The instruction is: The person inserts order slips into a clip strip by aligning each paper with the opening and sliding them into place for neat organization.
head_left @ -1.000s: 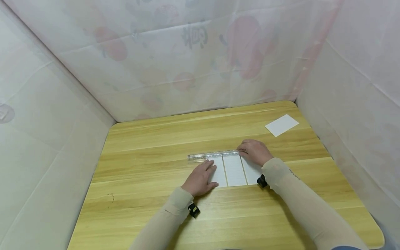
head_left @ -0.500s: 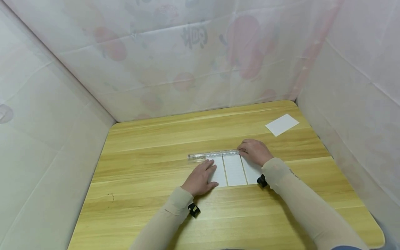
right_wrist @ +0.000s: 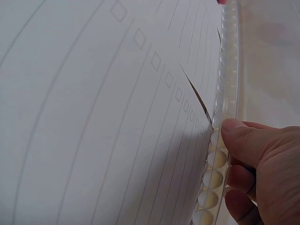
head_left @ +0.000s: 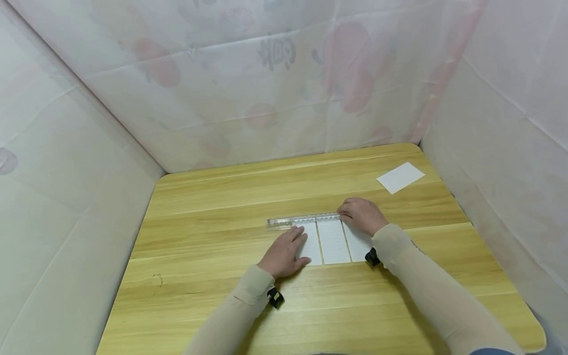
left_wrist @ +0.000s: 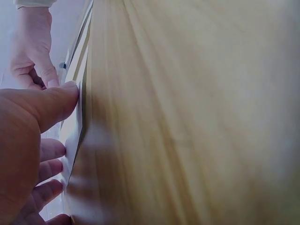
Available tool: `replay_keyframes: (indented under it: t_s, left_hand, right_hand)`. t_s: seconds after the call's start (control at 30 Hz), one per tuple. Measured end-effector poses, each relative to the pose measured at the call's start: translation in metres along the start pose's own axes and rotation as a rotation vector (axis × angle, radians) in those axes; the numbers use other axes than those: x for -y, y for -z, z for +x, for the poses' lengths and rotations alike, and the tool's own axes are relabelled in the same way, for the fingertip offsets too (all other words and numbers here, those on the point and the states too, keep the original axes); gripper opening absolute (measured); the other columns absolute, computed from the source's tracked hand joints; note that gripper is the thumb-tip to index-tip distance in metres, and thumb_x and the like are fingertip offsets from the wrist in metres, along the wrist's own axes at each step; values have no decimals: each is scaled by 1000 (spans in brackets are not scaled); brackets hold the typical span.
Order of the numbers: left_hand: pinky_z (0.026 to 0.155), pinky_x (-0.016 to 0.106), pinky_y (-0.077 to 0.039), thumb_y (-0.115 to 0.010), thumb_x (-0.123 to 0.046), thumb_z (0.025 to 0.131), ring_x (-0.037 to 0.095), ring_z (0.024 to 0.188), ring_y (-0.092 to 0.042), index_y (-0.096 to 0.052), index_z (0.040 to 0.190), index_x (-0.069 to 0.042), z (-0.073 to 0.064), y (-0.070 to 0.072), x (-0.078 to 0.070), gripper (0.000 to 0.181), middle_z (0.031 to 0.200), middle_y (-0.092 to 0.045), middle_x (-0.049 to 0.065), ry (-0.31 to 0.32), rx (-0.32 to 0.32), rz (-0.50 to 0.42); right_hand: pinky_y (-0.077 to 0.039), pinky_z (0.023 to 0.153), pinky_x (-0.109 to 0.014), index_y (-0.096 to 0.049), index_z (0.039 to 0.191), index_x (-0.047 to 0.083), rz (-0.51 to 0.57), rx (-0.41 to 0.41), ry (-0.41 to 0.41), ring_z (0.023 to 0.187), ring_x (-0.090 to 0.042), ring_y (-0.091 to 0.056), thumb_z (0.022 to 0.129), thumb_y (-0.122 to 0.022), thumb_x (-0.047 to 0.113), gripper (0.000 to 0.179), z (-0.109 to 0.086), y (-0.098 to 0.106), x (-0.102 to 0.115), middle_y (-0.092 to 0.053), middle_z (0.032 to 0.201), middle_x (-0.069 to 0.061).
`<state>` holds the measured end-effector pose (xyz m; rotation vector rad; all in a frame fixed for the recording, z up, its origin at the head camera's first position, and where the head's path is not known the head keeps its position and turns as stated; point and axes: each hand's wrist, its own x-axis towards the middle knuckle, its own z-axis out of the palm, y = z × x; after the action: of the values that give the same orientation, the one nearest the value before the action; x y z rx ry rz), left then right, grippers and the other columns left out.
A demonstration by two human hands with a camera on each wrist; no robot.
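Observation:
Three white lined cards lie side by side with narrow gaps: a left card (head_left: 313, 249), a middle card (head_left: 334, 242) and a right card (head_left: 356, 245). A clear plastic ruler (head_left: 306, 220) lies along their far edge and sticks out past the left card. With fingers spread, my left hand (head_left: 284, 254) rests on the left card. My right hand (head_left: 363, 216) pinches the right part of the ruler and hides its end and some of the right card. In the right wrist view, thumb and fingers hold the ruler's edge (right_wrist: 228, 101), and printed squares show on the card (right_wrist: 93, 126).
Another white card (head_left: 401, 177) lies at an angle near the far right corner of the wooden table (head_left: 199, 276). Pale printed cloth (head_left: 248, 88) hangs behind the table and at both sides. Small dark marks (head_left: 158, 280) show on the table at the left.

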<state>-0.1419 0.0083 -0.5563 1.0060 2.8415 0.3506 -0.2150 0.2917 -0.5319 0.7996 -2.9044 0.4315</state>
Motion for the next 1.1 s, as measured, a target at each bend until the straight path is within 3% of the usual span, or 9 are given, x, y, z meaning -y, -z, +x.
replay_keyframes:
  t_s: [0.5,0.93,1.1]
  left_hand:
    - [114,39,-23,-55,-52,93,24,143,-24,-38,148,-9,2,0,-2,71,154,-29,8,26,8,-12]
    - [113,42,-24,-56,-54,92,26,141,-28,-37,148,-10,2,-3,0,73,154,-29,9,42,-24,-2]
    - [111,41,-29,-58,-48,93,27,138,-34,-41,145,-7,-1,-1,6,68,150,-35,12,29,-99,-42]
  right_hand:
    - [-52,77,-40,-76,96,14,-2,-15,11,86,-18,-65,84,-76,16,12,-3,-1,-1,-69,93,1]
    - [-52,78,-40,-76,98,14,15,-14,-5,88,-19,-64,84,-76,16,14,-3,-2,3,-69,95,1]
    - [-52,80,-41,-76,98,13,30,-25,-14,92,-20,-63,84,-75,15,14,-4,-5,4,-68,97,0]
